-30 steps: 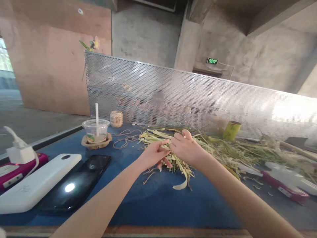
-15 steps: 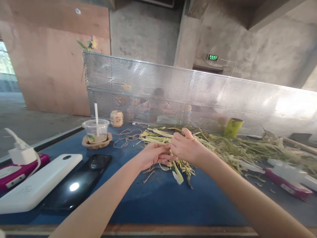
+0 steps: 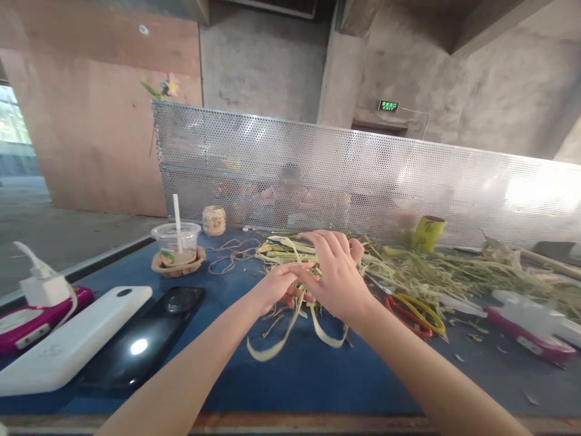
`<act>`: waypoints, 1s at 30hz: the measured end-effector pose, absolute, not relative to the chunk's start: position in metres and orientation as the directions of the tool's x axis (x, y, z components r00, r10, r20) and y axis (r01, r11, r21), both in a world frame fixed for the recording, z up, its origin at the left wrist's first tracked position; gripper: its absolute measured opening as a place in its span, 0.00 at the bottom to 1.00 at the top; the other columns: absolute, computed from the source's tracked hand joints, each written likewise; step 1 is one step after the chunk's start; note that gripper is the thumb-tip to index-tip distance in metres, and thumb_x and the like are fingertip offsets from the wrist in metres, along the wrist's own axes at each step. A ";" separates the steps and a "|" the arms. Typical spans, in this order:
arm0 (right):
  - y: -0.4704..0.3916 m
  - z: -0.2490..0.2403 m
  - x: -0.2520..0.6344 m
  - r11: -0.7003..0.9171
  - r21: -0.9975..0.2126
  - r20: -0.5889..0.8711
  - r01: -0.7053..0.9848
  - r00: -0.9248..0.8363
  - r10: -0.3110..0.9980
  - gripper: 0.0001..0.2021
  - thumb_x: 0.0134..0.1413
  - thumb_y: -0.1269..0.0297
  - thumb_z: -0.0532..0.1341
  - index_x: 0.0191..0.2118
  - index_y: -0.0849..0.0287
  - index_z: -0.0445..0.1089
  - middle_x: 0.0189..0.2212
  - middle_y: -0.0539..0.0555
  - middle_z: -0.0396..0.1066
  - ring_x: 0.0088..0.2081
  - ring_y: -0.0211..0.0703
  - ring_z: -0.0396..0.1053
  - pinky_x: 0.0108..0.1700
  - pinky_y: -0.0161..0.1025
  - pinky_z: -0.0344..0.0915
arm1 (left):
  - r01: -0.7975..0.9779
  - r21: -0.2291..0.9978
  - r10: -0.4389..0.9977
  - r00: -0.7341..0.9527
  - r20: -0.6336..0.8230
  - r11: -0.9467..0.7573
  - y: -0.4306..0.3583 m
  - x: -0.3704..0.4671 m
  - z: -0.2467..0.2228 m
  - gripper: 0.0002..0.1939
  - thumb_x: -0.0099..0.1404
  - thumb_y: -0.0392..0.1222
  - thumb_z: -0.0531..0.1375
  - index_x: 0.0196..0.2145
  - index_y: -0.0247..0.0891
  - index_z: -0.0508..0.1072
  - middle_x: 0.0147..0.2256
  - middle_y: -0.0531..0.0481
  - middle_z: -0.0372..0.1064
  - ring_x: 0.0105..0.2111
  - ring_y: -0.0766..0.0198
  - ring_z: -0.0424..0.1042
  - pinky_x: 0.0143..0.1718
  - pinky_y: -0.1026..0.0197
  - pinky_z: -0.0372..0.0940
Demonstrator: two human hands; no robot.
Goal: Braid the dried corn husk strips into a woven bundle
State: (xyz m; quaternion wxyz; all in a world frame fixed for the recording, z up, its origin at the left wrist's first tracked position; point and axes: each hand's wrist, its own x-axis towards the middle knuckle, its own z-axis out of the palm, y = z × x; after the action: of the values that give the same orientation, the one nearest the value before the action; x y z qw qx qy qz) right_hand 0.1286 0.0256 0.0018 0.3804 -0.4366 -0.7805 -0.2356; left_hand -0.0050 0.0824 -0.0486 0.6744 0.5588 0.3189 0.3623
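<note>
Where they trail free | plant strips (image 3: 267, 353): pale yellow-green | narrow | curving

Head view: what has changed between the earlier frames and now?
The right hand has uncurled and spread open. A second pale green, ribbon-like strip end now curls toward the wearer. Red-and-yellow-handled scissors have come into fuller view at right. The left hand stays close by; the clear plastic cup and black rectangular phone are unmoved.
</note>
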 end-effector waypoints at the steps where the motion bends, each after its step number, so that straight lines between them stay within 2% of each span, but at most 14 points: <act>1: 0.031 -0.002 0.133 0.490 -0.071 0.761 0.869 -0.270 0.590 0.14 0.57 0.61 0.51 0.47 0.58 0.62 0.45 0.59 0.67 0.46 0.51 0.61 0.47 0.51 0.51 | -0.133 0.986 0.848 0.529 -0.017 0.103 0.082 -0.004 -0.048 0.16 0.63 0.42 0.54 0.48 0.37 0.67 0.33 0.45 0.74 0.20 0.67 0.73 0.11 0.73 0.51; 3: 0.042 -0.009 0.144 0.464 -0.222 0.661 0.857 -0.217 0.718 0.09 0.57 0.64 0.50 0.40 0.57 0.65 0.42 0.57 0.68 0.46 0.50 0.62 0.49 0.54 0.51 | -0.151 0.984 0.845 0.536 0.000 0.095 0.080 -0.002 -0.045 0.17 0.63 0.43 0.54 0.48 0.36 0.67 0.36 0.42 0.74 0.20 0.65 0.74 0.10 0.73 0.50; 5: 0.052 -0.017 0.156 0.496 -0.380 0.529 0.781 -0.256 0.809 0.08 0.53 0.67 0.53 0.39 0.57 0.65 0.41 0.55 0.69 0.46 0.48 0.64 0.50 0.53 0.54 | -0.167 0.981 0.836 0.549 0.007 0.102 0.077 0.000 -0.041 0.16 0.63 0.43 0.54 0.48 0.35 0.67 0.39 0.39 0.73 0.24 0.63 0.75 0.12 0.71 0.54; 8: 0.062 -0.026 0.171 0.495 -0.716 0.345 0.492 -0.366 0.864 0.10 0.54 0.65 0.53 0.42 0.57 0.63 0.40 0.55 0.70 0.43 0.43 0.68 0.46 0.45 0.62 | -0.176 0.977 0.825 0.566 -0.001 0.123 0.074 0.001 -0.037 0.14 0.64 0.40 0.53 0.45 0.31 0.70 0.40 0.36 0.72 0.28 0.62 0.75 0.15 0.70 0.59; 10: 0.064 -0.028 0.179 0.440 -0.820 0.288 0.367 -0.400 0.870 0.12 0.55 0.62 0.53 0.45 0.58 0.61 0.37 0.55 0.71 0.41 0.43 0.70 0.44 0.44 0.65 | -0.170 0.976 0.819 0.574 -0.011 0.132 0.074 0.001 -0.035 0.13 0.62 0.38 0.56 0.43 0.30 0.71 0.40 0.36 0.73 0.29 0.62 0.75 0.17 0.71 0.60; 14: 0.066 -0.030 0.190 0.359 -0.874 0.185 0.328 -0.459 0.869 0.17 0.52 0.63 0.58 0.48 0.58 0.59 0.35 0.55 0.72 0.37 0.41 0.72 0.42 0.43 0.66 | -0.157 0.980 0.824 0.566 -0.011 0.121 0.077 -0.002 -0.032 0.18 0.55 0.30 0.61 0.45 0.29 0.70 0.37 0.37 0.74 0.31 0.61 0.75 0.17 0.71 0.60; 18: 0.067 -0.036 0.192 0.318 -0.887 0.116 0.336 -0.504 0.856 0.20 0.48 0.67 0.60 0.49 0.58 0.59 0.38 0.56 0.71 0.39 0.42 0.71 0.43 0.42 0.66 | -0.153 0.984 0.850 0.526 0.000 0.094 0.077 -0.007 -0.025 0.25 0.54 0.28 0.61 0.51 0.32 0.66 0.44 0.37 0.71 0.35 0.60 0.75 0.17 0.71 0.61; 21: 0.068 -0.038 0.192 0.380 -0.826 0.129 0.417 -0.516 0.847 0.16 0.49 0.67 0.59 0.46 0.59 0.64 0.37 0.55 0.72 0.40 0.43 0.70 0.42 0.41 0.66 | -0.132 0.989 0.854 0.520 0.015 0.062 0.077 -0.009 -0.021 0.25 0.54 0.28 0.62 0.51 0.31 0.66 0.46 0.36 0.70 0.35 0.60 0.75 0.17 0.71 0.61; 26: 0.063 -0.027 0.198 0.449 -0.721 0.199 0.527 -0.464 0.863 0.10 0.49 0.66 0.58 0.40 0.59 0.68 0.26 0.49 0.69 0.27 0.37 0.67 0.31 0.36 0.63 | -0.044 0.999 0.854 0.517 0.049 -0.031 0.079 -0.012 -0.021 0.27 0.54 0.31 0.62 0.52 0.34 0.65 0.49 0.36 0.68 0.37 0.57 0.74 0.17 0.71 0.62; 30: 0.057 -0.021 0.202 0.458 -0.768 0.278 0.448 -0.411 0.868 0.09 0.50 0.70 0.56 0.40 0.59 0.66 0.24 0.48 0.67 0.28 0.36 0.67 0.32 0.35 0.64 | 0.071 0.995 0.827 0.562 0.015 -0.066 0.077 -0.011 -0.020 0.27 0.55 0.34 0.62 0.53 0.34 0.63 0.51 0.36 0.65 0.39 0.53 0.74 0.17 0.69 0.63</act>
State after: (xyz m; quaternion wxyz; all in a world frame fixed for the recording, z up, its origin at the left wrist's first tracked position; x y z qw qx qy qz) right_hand 0.2016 0.0567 -0.0211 0.3430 -0.4208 -0.7818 0.3067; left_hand -0.0113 0.0773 -0.0199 0.5916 0.6565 0.3420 0.3194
